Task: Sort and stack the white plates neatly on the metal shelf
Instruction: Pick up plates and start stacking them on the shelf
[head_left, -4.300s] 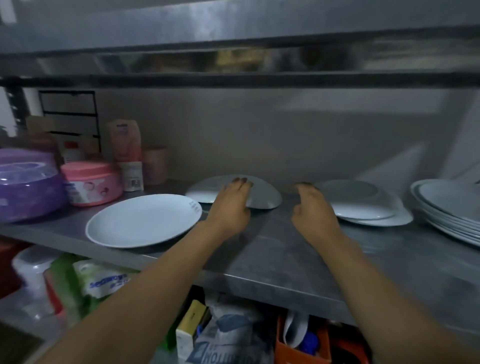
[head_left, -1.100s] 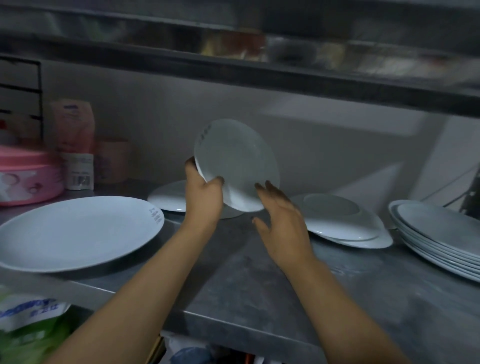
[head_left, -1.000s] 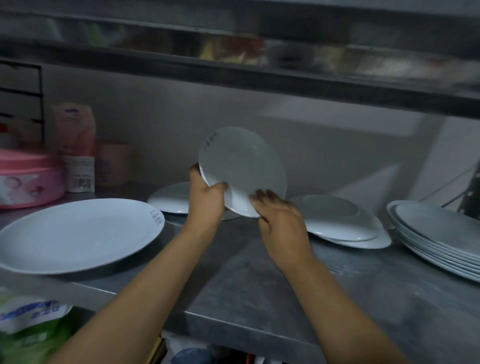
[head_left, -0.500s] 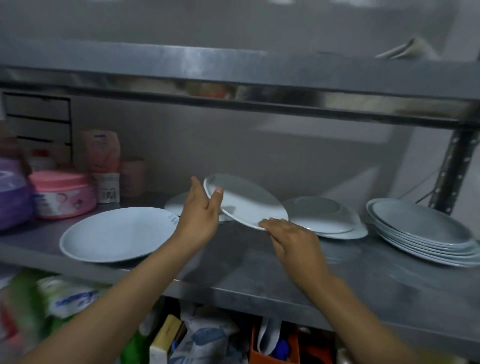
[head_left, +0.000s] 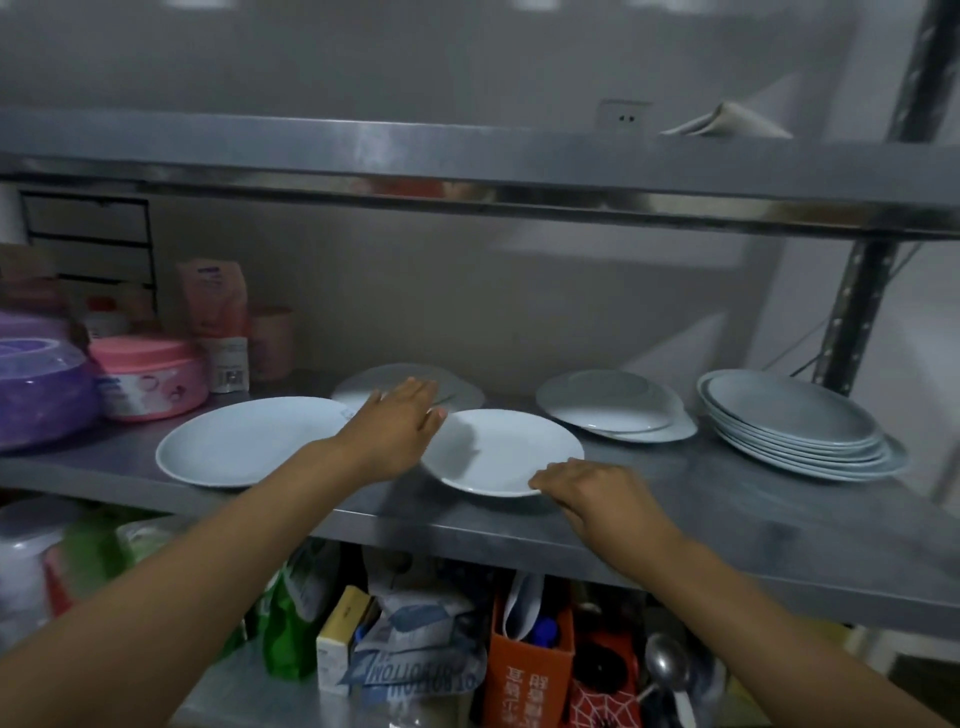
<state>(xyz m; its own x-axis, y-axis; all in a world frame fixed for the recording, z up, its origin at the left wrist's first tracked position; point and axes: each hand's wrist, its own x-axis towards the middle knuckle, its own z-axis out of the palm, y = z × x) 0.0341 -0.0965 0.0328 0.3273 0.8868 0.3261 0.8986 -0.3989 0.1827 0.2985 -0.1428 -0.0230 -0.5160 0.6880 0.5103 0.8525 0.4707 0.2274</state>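
Observation:
A white plate (head_left: 498, 452) lies right side up on the metal shelf (head_left: 727, 525), near its front edge. My left hand (head_left: 395, 426) is at the plate's left rim, fingers stretched forward and apart, thumb touching the rim. My right hand (head_left: 592, 493) grips the near right rim with its fingertips. A large white plate (head_left: 249, 441) lies to the left. Behind my left hand sits an upside-down plate (head_left: 462, 395). Two nested deep plates (head_left: 608, 405) rest further right, and a stack of several plates (head_left: 789, 421) stands at the far right.
A pink tub (head_left: 148, 376), a purple container (head_left: 41, 384) and small packets crowd the shelf's left end. An upper shelf (head_left: 467, 171) hangs low overhead. A perforated post (head_left: 852, 301) rises at the right. Bags and boxes (head_left: 415, 660) fill the level below.
The plate was lifted off the upside-down pile, turned over in both hands and lowered flat onto the shelf. My left hand has loosened and spread its fingers.

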